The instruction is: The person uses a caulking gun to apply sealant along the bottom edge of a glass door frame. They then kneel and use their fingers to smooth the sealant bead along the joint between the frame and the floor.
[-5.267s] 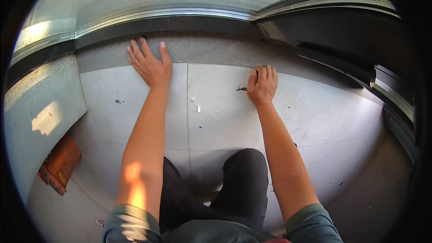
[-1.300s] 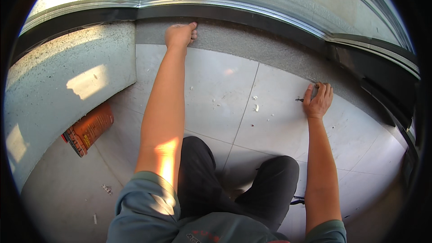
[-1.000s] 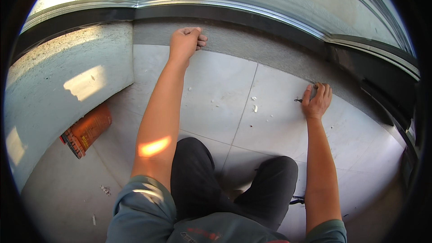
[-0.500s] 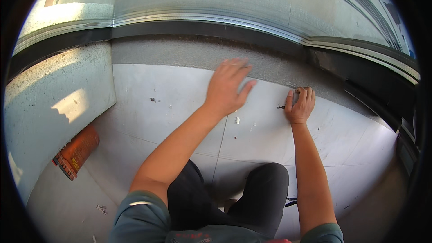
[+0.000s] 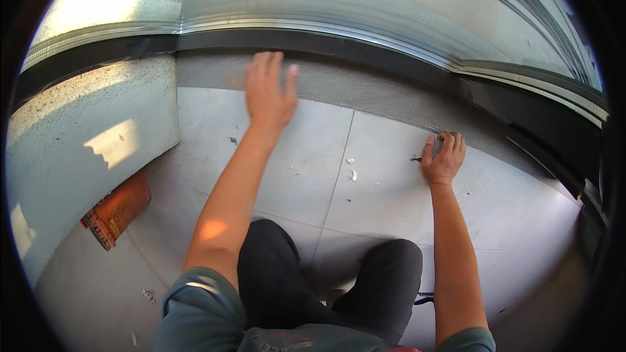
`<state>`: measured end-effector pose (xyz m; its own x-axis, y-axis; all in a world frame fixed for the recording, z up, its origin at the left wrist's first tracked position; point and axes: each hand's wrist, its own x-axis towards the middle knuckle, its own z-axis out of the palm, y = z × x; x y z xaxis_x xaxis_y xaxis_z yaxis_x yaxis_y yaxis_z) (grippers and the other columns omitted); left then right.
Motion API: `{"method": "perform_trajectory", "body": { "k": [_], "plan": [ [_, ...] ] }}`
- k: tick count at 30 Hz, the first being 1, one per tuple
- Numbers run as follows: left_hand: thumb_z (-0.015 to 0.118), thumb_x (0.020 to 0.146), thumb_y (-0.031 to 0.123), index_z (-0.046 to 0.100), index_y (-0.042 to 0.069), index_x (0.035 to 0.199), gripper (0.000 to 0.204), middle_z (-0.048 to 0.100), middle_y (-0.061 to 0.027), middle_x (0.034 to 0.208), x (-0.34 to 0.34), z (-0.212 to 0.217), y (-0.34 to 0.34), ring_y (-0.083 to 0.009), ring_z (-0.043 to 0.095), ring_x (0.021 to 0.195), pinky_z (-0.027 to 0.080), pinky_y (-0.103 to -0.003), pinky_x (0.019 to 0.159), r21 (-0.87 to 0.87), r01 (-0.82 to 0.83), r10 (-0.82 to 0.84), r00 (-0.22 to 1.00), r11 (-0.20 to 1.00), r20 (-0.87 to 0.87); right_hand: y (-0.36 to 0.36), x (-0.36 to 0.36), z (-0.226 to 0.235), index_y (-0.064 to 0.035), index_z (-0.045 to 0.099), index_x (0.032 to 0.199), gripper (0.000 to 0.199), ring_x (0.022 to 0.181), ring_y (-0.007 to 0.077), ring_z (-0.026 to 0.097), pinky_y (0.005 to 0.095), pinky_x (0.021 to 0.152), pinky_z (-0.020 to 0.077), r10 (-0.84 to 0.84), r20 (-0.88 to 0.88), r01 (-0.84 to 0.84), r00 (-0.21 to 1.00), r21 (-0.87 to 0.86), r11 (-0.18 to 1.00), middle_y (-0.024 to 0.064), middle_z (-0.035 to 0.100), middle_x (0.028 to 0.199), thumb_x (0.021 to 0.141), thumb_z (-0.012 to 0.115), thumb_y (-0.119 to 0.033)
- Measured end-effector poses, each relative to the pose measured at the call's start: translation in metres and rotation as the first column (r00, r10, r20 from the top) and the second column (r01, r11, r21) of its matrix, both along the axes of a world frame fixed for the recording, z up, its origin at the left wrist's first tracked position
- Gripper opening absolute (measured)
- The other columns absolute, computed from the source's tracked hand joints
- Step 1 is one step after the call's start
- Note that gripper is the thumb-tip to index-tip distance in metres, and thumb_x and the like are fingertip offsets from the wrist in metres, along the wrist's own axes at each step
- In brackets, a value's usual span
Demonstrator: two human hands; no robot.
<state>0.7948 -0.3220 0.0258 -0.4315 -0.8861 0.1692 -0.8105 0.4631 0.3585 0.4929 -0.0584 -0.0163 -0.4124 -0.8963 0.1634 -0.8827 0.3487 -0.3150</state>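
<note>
The person knelt on a floor of large pale grey tiles, and the knees in dark trousers were at the near edge of the view. Thin joints ran between the tiles, and small white crumbs lay near one joint, between the two arms. At the left, near the floor edge, an orange bag lay against a low rough wall, which had a patch of sunlight on it.

The right hand rested on the floor at the far edge of the tiles. Its grip was loosely curled over a small grey thing, which I could not identify because the fingers covered most of it. Just beside the thumb, a small dark piece lay on the tile.

Farther away, the left hand was stretched forward, flat and released, with the fingers spread and holding nothing. It was blurred, so I could not tell if it touched the surface. Its fingertips lay over a strip of rough grey concrete that ran beyond the tiles.

Behind this strip there was a dark track, then metal rails of a sliding frame, curved by the lens.
</note>
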Motion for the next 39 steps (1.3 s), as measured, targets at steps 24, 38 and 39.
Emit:
{"method": "perform_trajectory", "body": {
  "k": [24, 38, 39],
  "plan": [
    [0.052, 0.101, 0.051, 0.034, 0.001, 0.159, 0.079, 0.022, -0.0247, 0.168, 0.18, -0.044, 0.054, -0.0444, 0.016, 0.156, 0.01, -0.058, 0.126, 0.049, -0.416, 0.409, 0.906, 0.908, 0.11, -0.001, 0.006, 0.001, 0.001, 0.054, 0.105, 0.022, 0.092, 0.04, 0.053, 0.0488, 0.08, 0.0433, 0.03, -0.016, -0.029, 0.999, 0.035, 0.999, 0.0187, 0.052, 0.098, 0.094, 0.063, -0.015],
    [0.058, 0.097, 0.048, 0.041, 0.002, 0.156, 0.077, 0.029, -0.0234, 0.166, 0.184, -0.041, 0.052, -0.0448, 0.021, 0.155, 0.016, -0.06, 0.125, 0.035, -0.401, 0.4, 0.916, 0.915, 0.032, -0.003, 0.007, -0.001, 0.001, 0.054, 0.101, 0.021, 0.087, 0.0385, 0.052, 0.0486, 0.079, 0.0428, 0.067, -0.06, -0.065, 0.996, 0.036, 0.997, 0.0187, 0.05, 0.094, 0.097, 0.058, -0.019],
    [0.058, 0.097, 0.048, 0.041, 0.002, 0.155, 0.077, 0.029, -0.0233, 0.165, 0.184, -0.041, 0.052, -0.0448, 0.021, 0.155, 0.016, -0.06, 0.125, 0.037, -0.407, 0.405, 0.913, 0.913, 0.035, -0.003, 0.007, -0.001, 0.0009, 0.054, 0.101, 0.021, 0.087, 0.0385, 0.052, 0.0486, 0.079, 0.0427, 0.067, -0.059, -0.065, 0.996, 0.035, 0.997, 0.0187, 0.05, 0.093, 0.097, 0.058, -0.019]
  ]
}}
